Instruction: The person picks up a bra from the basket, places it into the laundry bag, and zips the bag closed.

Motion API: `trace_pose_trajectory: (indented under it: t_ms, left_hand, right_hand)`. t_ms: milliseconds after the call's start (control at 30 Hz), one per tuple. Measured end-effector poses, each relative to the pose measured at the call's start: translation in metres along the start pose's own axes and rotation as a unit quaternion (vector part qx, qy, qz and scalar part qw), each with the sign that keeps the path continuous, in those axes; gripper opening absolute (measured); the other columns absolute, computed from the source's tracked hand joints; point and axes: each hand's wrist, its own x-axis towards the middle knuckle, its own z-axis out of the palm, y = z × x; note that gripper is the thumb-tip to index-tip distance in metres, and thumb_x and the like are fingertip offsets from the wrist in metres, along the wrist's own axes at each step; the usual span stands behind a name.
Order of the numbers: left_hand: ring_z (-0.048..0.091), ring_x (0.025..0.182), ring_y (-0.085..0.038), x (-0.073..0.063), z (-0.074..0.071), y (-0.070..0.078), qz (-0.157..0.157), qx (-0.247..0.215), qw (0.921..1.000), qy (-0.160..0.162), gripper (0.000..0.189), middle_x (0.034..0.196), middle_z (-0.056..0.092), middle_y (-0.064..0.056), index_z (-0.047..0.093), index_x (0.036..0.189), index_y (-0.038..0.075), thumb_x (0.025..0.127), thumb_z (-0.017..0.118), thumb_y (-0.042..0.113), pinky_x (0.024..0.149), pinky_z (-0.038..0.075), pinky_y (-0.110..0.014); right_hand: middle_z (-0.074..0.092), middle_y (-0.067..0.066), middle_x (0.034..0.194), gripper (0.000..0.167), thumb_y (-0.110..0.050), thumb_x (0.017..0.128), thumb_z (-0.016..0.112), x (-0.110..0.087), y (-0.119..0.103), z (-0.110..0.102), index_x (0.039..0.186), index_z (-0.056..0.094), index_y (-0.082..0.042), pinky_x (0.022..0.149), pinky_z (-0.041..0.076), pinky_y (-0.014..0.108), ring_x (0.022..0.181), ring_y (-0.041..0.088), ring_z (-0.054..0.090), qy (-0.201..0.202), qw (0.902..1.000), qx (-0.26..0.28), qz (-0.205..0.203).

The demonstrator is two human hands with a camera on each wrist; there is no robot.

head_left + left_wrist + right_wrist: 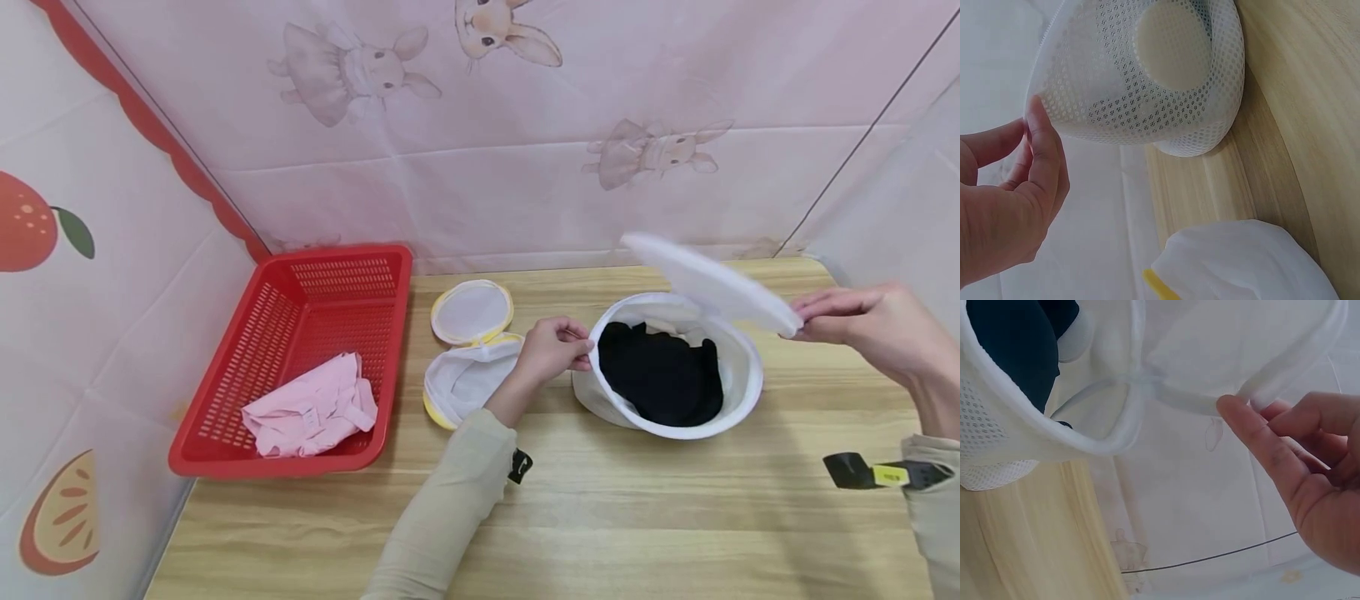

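A round white mesh laundry bag (600, 396) stands on the wooden table with its lid (708, 279) raised. Inside lies black folded fabric (663, 375), with some pale cloth behind it. My left hand (553, 350) pinches the bag's rim on its left side; the left wrist view shows thumb and fingers meeting at that edge. My right hand (873, 321) holds the lid's outer edge between thumb and fingers, tilting it up on the right. In the right wrist view the lid (1297, 356) joins the bag at one side of the rim.
A smaller white mesh bag with yellow trim (465, 379) lies unzipped left of my left hand, its round lid (472, 312) folded back. Further left, a red plastic basket (288, 471) holds a folded pink garment (315, 408). A printed fabric wall (487, 200) rises behind the table.
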Motion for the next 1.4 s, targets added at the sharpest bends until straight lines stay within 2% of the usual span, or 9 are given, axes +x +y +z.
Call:
trace_pose_trajectory:
  t_ms: [233,533,733,900,967,1133,1267,1400]
  left_hand:
    - [0.057,0.055,-0.013,0.001,0.001,0.001,-0.004,-0.004,1.0000,0.005,0.006,0.071,0.056,-0.007,0.060,0.088,-0.005,0.083,0.062,-0.004,0.061,0.055,-0.031]
    - [0.057,0.055,-0.013,0.001,0.001,0.001,-0.009,-0.014,0.9999,0.003,0.007,0.070,0.055,-0.007,0.060,0.089,-0.005,0.083,0.062,-0.003,0.057,0.054,-0.027]
    - [0.057,0.056,-0.013,0.001,0.000,0.001,-0.015,-0.013,0.9998,0.004,0.006,0.071,0.056,-0.007,0.060,0.088,-0.004,0.083,0.063,-0.002,0.057,0.054,-0.026]
    - [0.057,0.056,-0.013,0.001,0.000,0.002,-0.016,-0.013,0.9998,0.003,0.006,0.071,0.055,-0.007,0.060,0.088,-0.004,0.083,0.063,-0.003,0.057,0.054,-0.026]
    - [0.057,0.056,-0.013,0.001,0.000,0.002,-0.014,-0.008,0.9999,0.005,0.006,0.071,0.056,-0.007,0.060,0.088,-0.004,0.083,0.063,-0.003,0.057,0.054,-0.026]
    - [0.058,0.056,-0.013,0.001,0.001,0.002,-0.010,0.005,0.9999,0.007,0.005,0.072,0.057,-0.008,0.060,0.088,-0.003,0.083,0.063,-0.002,0.058,0.054,-0.027]
    - [0.058,0.057,-0.014,0.000,0.003,0.001,-0.004,0.014,0.9998,0.009,0.004,0.073,0.058,-0.008,0.061,0.088,-0.002,0.084,0.062,0.000,0.057,0.054,-0.025]
    - [0.059,0.058,-0.013,-0.001,0.004,0.001,0.005,0.017,0.9998,0.013,0.006,0.072,0.058,-0.008,0.061,0.089,-0.002,0.086,0.061,0.004,0.056,0.054,-0.025]
  right_hand:
    - [0.066,-0.010,0.084,0.008,0.007,0.081,0.063,-0.003,0.012,0.005,0.083,0.066,0.014,0.063,0.051,0.017,0.083,0.001,0.057,-0.019,0.9997,0.012,-0.007]
    - [0.067,-0.001,0.088,0.010,0.009,0.080,0.062,-0.008,0.024,0.014,0.086,0.070,0.006,0.066,0.053,0.023,0.082,0.006,0.062,-0.049,0.9975,0.049,0.010]
    - [0.067,0.006,0.087,0.014,0.013,0.083,0.056,-0.007,0.033,0.017,0.087,0.068,0.007,0.065,0.054,0.030,0.076,0.013,0.065,-0.086,0.9920,0.092,-0.011]
    - [0.067,-0.001,0.084,0.009,0.004,0.085,0.059,-0.003,0.036,0.017,0.092,0.064,0.007,0.063,0.053,0.024,0.072,0.014,0.066,-0.114,0.9907,0.073,0.005]
    - [0.066,-0.002,0.083,0.011,0.001,0.084,0.062,-0.002,0.036,0.017,0.094,0.063,0.005,0.063,0.053,0.023,0.071,0.015,0.066,-0.113,0.9922,0.047,0.019]
    - [0.067,0.000,0.081,0.010,0.001,0.086,0.060,0.002,0.038,0.023,0.094,0.063,0.005,0.062,0.053,0.026,0.067,0.019,0.066,-0.116,0.9917,0.050,0.024]
    - [0.067,-0.001,0.079,0.008,0.004,0.086,0.058,0.002,0.041,0.026,0.091,0.065,0.004,0.061,0.053,0.025,0.066,0.016,0.065,-0.112,0.9921,0.054,0.016]
    - [0.066,-0.005,0.079,0.008,0.003,0.086,0.058,0.002,0.044,0.027,0.092,0.063,0.005,0.062,0.052,0.023,0.068,0.012,0.063,-0.103,0.9940,0.033,0.019]
